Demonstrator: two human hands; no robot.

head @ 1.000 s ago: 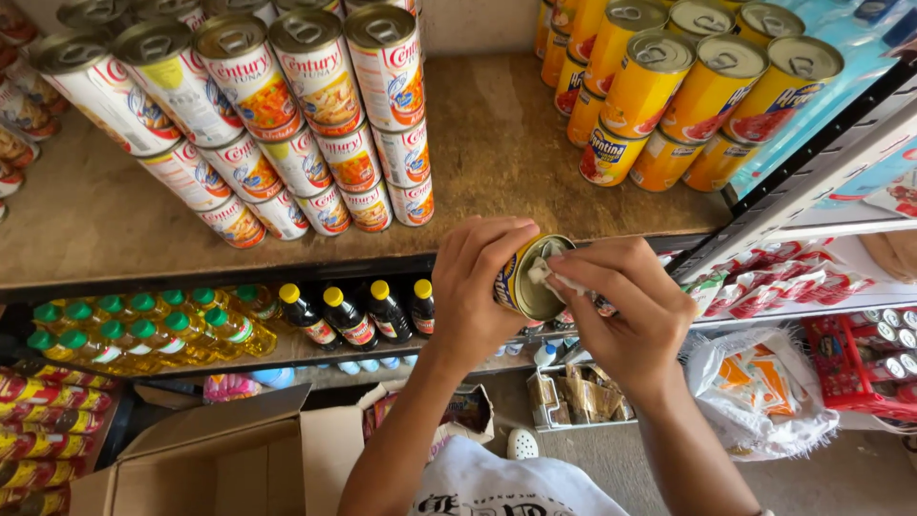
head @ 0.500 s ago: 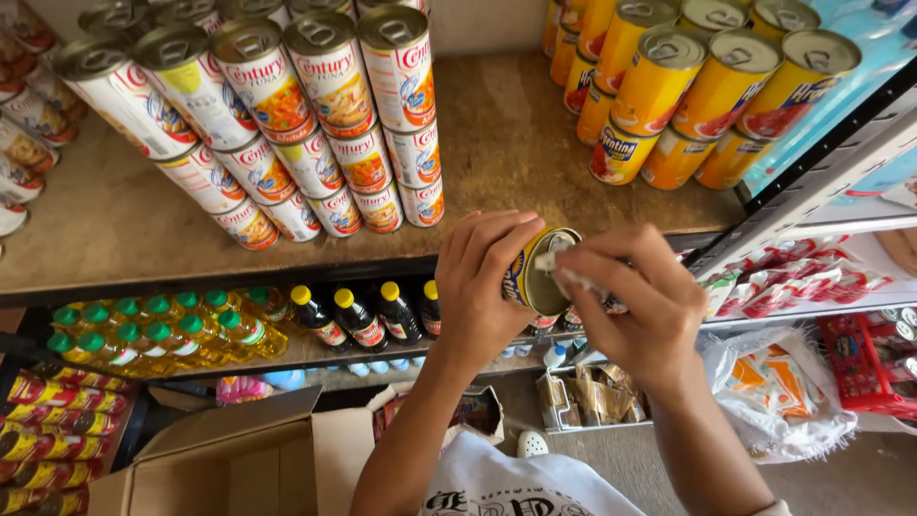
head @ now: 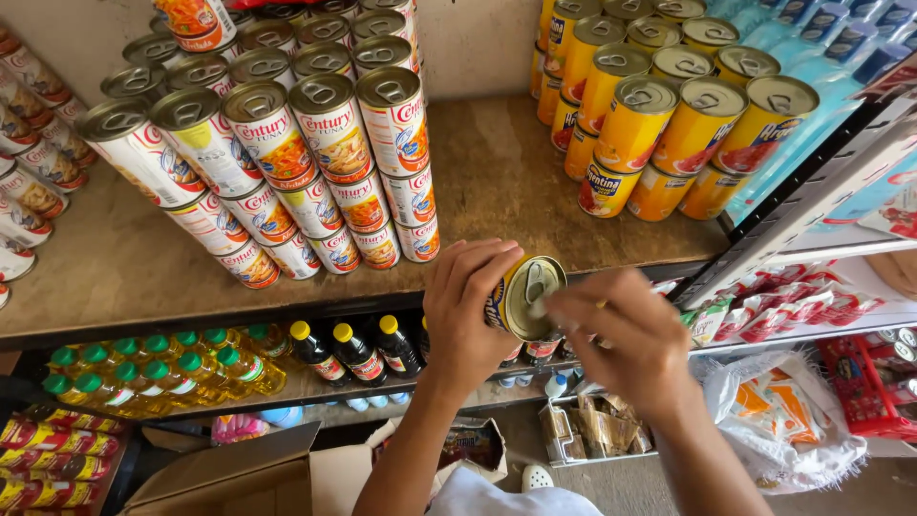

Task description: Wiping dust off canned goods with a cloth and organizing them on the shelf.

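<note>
At the far left edge of the frame, small cans (head: pixel 29 182) lie in a row on the wooden shelf (head: pixel 124 268). Right of them, in the upper left, stand stacks of white-labelled cans (head: pixel 315 162) with pull-tab lids. On the shelf below sit green-capped oil bottles (head: pixel 153 368), then dark sauce bottles (head: pixel 358 349) with yellow caps, and a cardboard box (head: pixel 239 478) lies open at the bottom. In the lower centre, the left hand (head: pixel 468 320) wraps its fingers around the side of a tin can (head: pixel 527 298), held tilted in front of the shelf edge with its lid facing the camera. The right hand (head: pixel 626 339) has its fingertips pinched together on the can's lid. In the upper right stand yellow cans (head: pixel 688 115); red sachets (head: pixel 793 311) hang at lower right.
</note>
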